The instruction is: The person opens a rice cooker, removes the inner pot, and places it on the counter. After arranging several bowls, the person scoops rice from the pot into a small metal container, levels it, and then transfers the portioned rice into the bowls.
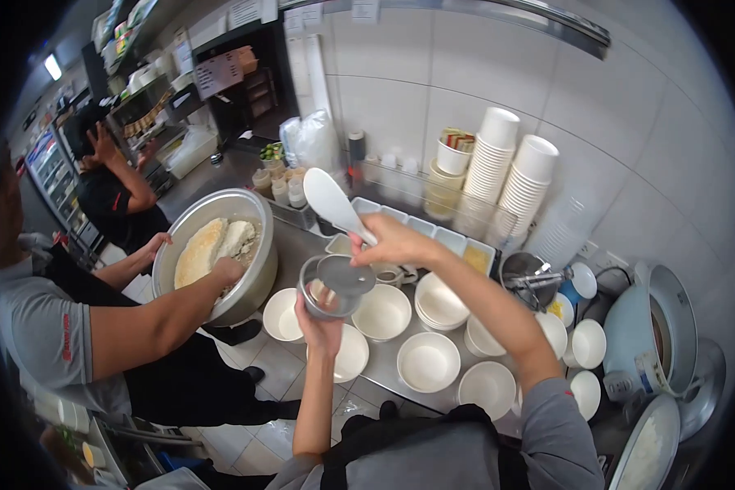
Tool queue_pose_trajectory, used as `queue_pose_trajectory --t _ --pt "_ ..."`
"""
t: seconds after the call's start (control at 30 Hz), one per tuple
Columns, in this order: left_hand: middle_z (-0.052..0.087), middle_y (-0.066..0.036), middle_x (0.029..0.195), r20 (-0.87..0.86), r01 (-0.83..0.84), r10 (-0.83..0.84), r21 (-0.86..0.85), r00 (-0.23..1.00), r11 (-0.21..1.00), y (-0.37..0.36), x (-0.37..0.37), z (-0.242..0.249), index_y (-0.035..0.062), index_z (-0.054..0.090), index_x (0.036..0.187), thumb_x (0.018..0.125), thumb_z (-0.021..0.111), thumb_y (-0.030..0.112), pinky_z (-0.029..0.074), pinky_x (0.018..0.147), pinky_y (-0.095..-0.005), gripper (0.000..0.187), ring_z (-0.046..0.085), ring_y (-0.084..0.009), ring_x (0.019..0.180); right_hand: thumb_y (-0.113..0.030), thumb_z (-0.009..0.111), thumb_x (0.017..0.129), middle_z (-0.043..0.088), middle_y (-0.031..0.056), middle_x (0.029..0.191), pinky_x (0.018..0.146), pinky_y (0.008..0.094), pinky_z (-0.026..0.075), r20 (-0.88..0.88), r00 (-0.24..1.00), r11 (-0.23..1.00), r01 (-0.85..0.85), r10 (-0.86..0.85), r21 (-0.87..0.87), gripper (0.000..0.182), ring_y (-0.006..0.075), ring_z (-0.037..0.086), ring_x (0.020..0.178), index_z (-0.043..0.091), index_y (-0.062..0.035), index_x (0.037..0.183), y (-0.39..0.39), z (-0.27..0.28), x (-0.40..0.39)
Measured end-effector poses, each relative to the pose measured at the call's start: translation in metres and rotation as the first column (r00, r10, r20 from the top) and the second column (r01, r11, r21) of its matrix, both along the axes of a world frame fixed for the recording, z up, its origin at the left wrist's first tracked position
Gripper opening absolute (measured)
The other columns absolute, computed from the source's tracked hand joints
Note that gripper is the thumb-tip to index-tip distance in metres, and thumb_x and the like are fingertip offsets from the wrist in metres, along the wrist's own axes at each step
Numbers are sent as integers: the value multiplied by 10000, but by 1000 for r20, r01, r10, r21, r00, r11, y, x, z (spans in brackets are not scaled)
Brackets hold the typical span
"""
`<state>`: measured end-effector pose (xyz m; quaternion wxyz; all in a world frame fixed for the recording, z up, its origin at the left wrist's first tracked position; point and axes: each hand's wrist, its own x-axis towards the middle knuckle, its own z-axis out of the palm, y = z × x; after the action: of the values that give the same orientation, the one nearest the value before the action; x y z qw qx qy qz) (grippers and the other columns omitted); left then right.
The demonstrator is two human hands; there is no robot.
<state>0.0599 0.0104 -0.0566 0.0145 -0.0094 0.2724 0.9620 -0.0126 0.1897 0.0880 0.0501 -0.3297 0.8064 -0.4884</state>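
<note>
My right hand (396, 241) is closed around the handle of a white rice paddle (333, 198), its broad blade pointing up and to the left. My left hand (322, 327) grips a round, see-through bowl (309, 286) from below, tilted, with a grey disc-like surface (347, 275) across its upper right side. Beneath and around the hands stand white bowls on the steel counter, among them one bowl (382, 312) just right of the see-through one and another bowl (429, 362) nearer to me.
At left, a co-worker (65, 318) holds a large metal pot (263, 265) with a rice mass (202, 251) in it, one hand inside. Stacked white cups (488, 155) and food containers (449, 238) line the wall side. A large pale-blue tub (633, 318) stands right. Another person (110, 196) is farther back.
</note>
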Motion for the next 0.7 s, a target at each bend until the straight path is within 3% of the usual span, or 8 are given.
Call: queue_pose_trajectory --t 0.07,0.23,0.27,0.3,0.4,0.5,0.6,0.7 --pt "422 -43 1340 -128 252 -231 187 964 949 40 5 24 166 416 1295 888 380 535 340 1003 -463 550 414 -250 1226 -137 763 613 565 34 682 611 287 432 -114 992 996 69 -62 64 305 133 540 655 504 -57 751 34 12 13" --pt "441 -45 1340 -228 663 -623 279 749 695 133 39 62 127 420 1310 883 363 567 355 1013 -433 617 419 -232 1229 -345 733 728 539 -6 676 582 272 408 -296 891 851 429 -344 304 360 115 508 646 525 -51 742 143 55 87" --pt "422 -51 1356 -133 655 -644 239 754 717 153 47 66 139 396 1330 874 378 574 360 1001 -471 631 410 -255 1236 -394 701 754 538 -8 667 565 279 407 -291 859 780 506 -421 367 380 123 507 628 541 -50 734 167 70 110" --pt "396 -60 1376 -249 785 -746 254 617 565 169 57 68 164 371 1350 862 398 579 328 1009 -533 641 390 -291 1251 -413 658 786 537 -8 653 550 276 407 -214 816 757 578 -537 303 378 126 499 602 565 -48 746 187 86 145" --pt "286 -76 1443 -81 844 -859 254 505 472 224 102 100 179 313 1385 860 435 539 197 1041 -627 648 243 -354 1329 -354 581 849 571 30 641 521 276 416 -216 667 658 743 -713 120 338 139 505 557 620 -19 844 252 120 257" --pt "160 -166 1476 -233 963 -960 250 157 97 269 148 104 150 266 1407 861 470 496 129 1063 -616 678 105 -426 1348 -230 548 848 614 102 684 569 316 470 -420 341 146 890 -841 431 261 192 591 613 615 18 890 314 134 371" --pt "168 -139 1477 -228 967 -974 242 -19 -75 305 195 101 172 249 1413 833 468 568 134 1046 -637 735 112 -424 1346 -107 523 799 635 209 832 673 414 508 -530 87 -334 687 -843 645 206 331 643 779 618 24 927 319 116 484" --pt "272 -99 1441 -122 952 -981 249 -150 -176 341 245 96 191 272 1398 770 448 700 203 1011 -652 827 228 -410 1312 -93 553 758 658 179 895 705 433 510 -638 -24 -578 453 -770 679 186 340 638 879 668 -30 890 343 52 567"
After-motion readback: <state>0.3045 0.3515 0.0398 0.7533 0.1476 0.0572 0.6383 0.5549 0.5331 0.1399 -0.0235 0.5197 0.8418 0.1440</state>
